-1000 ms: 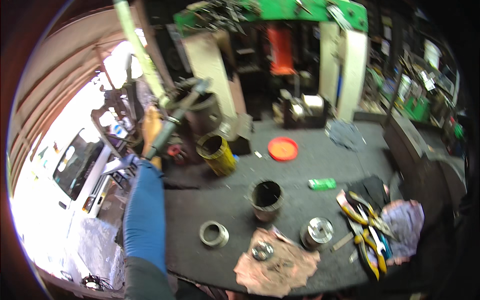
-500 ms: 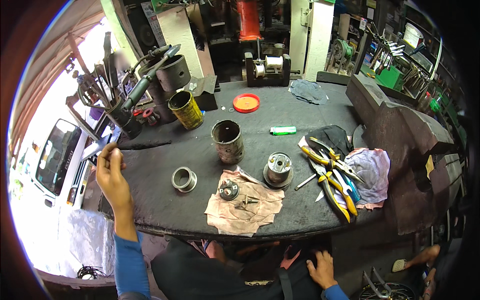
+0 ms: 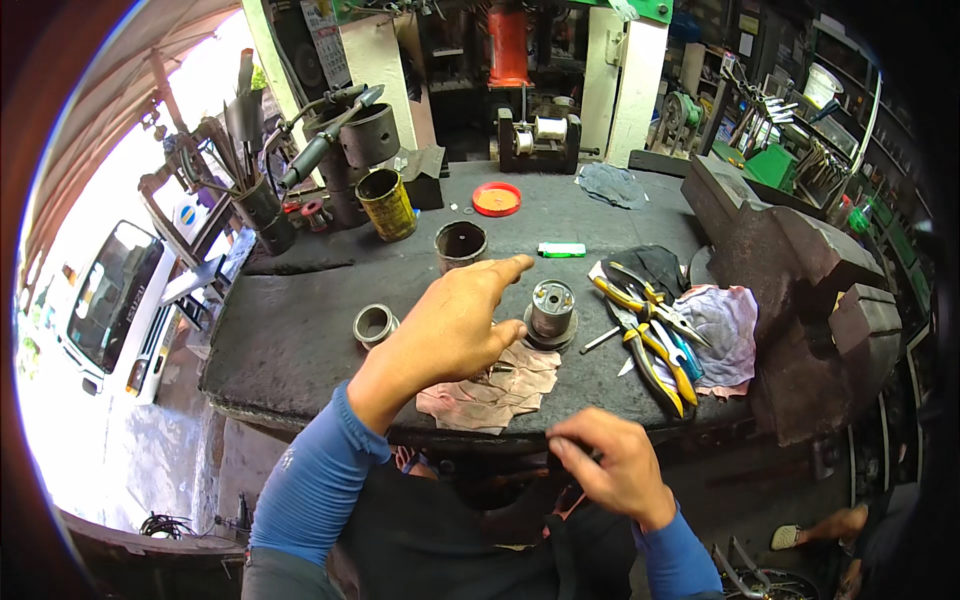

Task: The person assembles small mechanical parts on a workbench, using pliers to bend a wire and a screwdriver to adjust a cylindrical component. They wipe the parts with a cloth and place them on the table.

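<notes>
My left hand [image 3: 450,318] reaches over the bench with thumb and fingers apart and nothing between them. Its fingertips are nearest a round metal part [image 3: 552,308] with a flanged base. Beneath the hand lies a pinkish cloth [image 3: 490,400]; the small parts on it are mostly hidden. A metal ring [image 3: 374,325] is left of the wrist, and a dark hollow cylinder [image 3: 461,240] stands behind the hand, partly covered. My right hand [image 3: 618,465] is at the bench's front edge, fingers curled; whatever they may hold, I cannot make out.
Yellow-handled pliers [image 3: 655,350] and other tools lie on rags at the right, beside a large vise [image 3: 800,270]. A green lighter [image 3: 562,250], a red lid [image 3: 497,199] and a yellow can [image 3: 386,205] are farther back. Tools stand in a dark holder [image 3: 264,215] at left.
My left hand has swung from the bench's left side to above the cloth, near the flanged part. My right hand has risen from my lap to the bench edge, its fingers curling.
</notes>
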A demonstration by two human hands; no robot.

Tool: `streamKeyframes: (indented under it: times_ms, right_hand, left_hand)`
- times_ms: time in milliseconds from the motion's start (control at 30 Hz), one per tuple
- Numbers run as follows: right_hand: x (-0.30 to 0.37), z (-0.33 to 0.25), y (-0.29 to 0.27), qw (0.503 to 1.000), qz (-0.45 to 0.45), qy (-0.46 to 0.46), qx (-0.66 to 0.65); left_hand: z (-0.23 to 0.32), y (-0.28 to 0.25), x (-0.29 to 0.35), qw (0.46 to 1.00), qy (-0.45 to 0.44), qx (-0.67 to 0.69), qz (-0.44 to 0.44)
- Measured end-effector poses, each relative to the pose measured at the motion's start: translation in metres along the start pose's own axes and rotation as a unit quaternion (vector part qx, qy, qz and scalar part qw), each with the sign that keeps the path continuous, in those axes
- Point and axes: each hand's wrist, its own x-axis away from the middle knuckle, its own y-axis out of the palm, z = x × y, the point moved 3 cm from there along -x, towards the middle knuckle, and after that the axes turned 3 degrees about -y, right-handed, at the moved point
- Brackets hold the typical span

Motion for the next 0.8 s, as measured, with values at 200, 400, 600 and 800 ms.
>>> streamKeyframes:
  times_ms: [200,400,600,800]
  right_hand:
    - [-0.039,0.021,0.034,0.998,0.015,-0.013,0.061]
    - [-0.019,0.002,0.041,0.998,0.006,-0.035,0.06]
    - [-0.009,-0.006,0.037,0.999,0.008,0.002,0.043]
    - [0.002,-0.006,0.026,0.999,0.045,0.016,0.022]
  left_hand:
    - [-0.014,0.036,-0.017,0.996,0.016,0.083,0.01]
    - [-0.019,0.068,-0.029,0.994,0.047,0.046,0.093]
    - [-0.018,0.067,-0.042,0.993,-0.051,0.089,0.066]
    - [0.004,0.039,-0.024,0.98,0.018,0.123,0.155]
